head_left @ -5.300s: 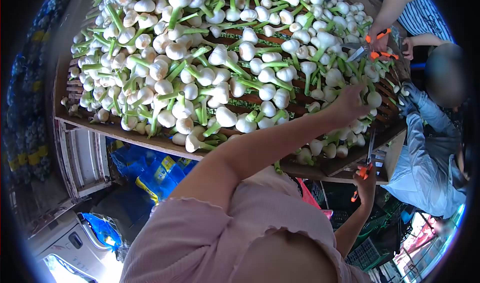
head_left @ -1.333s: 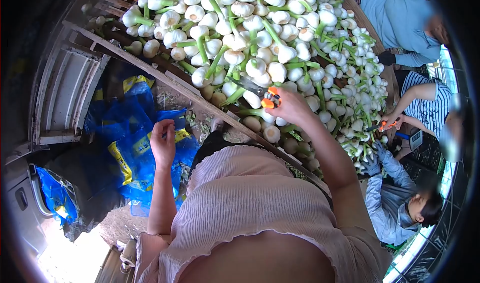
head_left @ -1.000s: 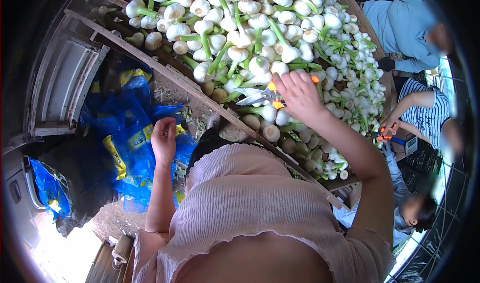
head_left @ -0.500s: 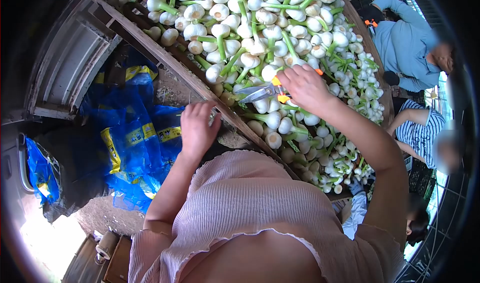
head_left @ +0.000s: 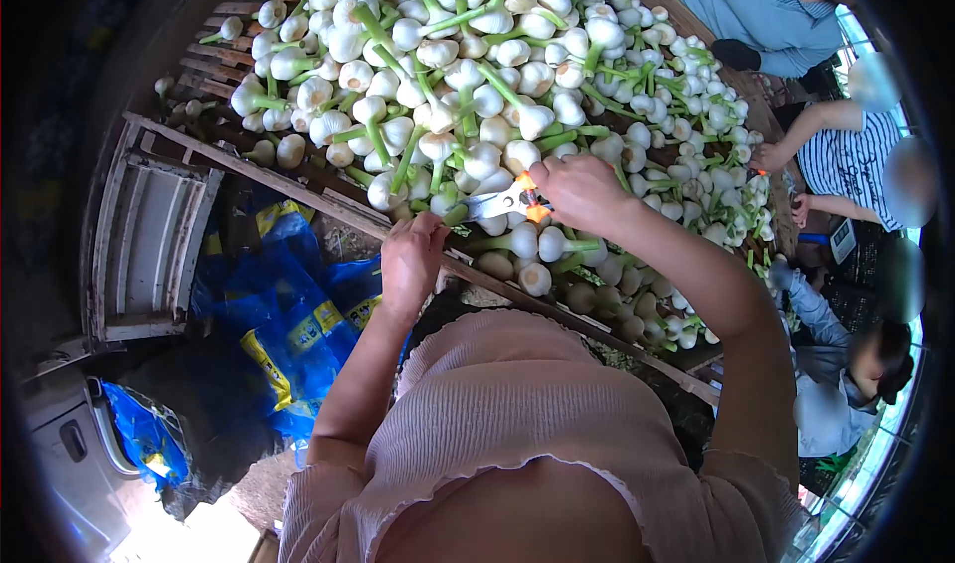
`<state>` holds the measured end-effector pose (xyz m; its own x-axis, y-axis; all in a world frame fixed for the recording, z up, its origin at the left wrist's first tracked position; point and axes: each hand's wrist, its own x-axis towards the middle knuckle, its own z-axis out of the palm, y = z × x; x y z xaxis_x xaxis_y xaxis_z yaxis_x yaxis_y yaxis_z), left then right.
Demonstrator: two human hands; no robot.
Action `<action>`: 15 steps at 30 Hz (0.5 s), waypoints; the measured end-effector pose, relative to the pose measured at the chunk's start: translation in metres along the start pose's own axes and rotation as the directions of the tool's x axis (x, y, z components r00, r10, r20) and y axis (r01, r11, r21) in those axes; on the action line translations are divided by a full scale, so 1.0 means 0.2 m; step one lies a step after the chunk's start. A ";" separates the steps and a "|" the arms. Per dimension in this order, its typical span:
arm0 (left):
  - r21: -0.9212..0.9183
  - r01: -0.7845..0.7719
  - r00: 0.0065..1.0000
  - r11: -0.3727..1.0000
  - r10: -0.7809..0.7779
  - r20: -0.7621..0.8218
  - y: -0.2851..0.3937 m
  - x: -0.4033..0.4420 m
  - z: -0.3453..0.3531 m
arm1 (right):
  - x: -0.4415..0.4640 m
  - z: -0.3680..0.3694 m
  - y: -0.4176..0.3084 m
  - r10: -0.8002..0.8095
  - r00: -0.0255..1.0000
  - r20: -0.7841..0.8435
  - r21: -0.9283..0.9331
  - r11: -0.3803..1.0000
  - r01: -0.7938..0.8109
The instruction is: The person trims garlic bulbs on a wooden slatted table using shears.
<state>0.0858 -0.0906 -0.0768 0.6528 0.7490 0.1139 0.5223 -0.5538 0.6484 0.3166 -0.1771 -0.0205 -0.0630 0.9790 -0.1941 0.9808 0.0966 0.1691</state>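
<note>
My right hand (head_left: 582, 197) grips pruning shears (head_left: 509, 201) with orange and white handles. Their blades point left over the edge of a pile of garlic bulbs (head_left: 468, 76) with green stems. At the wooden rim, my left hand (head_left: 413, 265) is closed, its fingertips pinching what looks like a green garlic stem (head_left: 456, 215). The blade tips are right beside that stem; whether they touch it I cannot tell. The bulb on this stem cannot be clearly made out.
A slatted wooden table with a raised rim (head_left: 328, 203) bears the garlic. Blue net bags (head_left: 308, 334) lie below on the left, near a white panel (head_left: 159, 250). Across the table are several people, one in a striped shirt (head_left: 846, 160).
My left hand has moved up and right to the rim and closed its fingers on the stem. The shears have shifted left and down toward it. The view has turned slightly.
</note>
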 end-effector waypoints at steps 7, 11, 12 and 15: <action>0.226 -0.025 0.987 0.974 0.060 -0.148 -0.21 0.14 -0.16 | 0.08 -0.21 0.07 0.130 0.986 -0.102 0.004 0.991 -0.130; 0.559 0.015 0.976 0.829 0.110 -0.189 -0.23 0.29 -0.03 | 0.18 -0.28 0.09 0.271 0.962 0.022 0.311 0.913 -0.265; 0.523 0.018 0.976 0.852 0.099 -0.193 -0.25 0.31 -0.03 | 0.18 -0.30 0.08 0.297 0.946 0.126 0.413 0.852 -0.322; 0.382 0.048 0.988 0.923 0.011 -0.151 -0.28 0.37 -0.08 | 0.12 -0.29 0.09 0.107 0.876 0.471 0.650 0.629 -0.426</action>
<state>0.0958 0.0009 -0.0917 0.5679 0.7893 0.2337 0.7230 -0.6140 0.3168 0.3213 -0.1418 0.0347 0.1362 0.7831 -0.6068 0.7636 -0.4732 -0.4393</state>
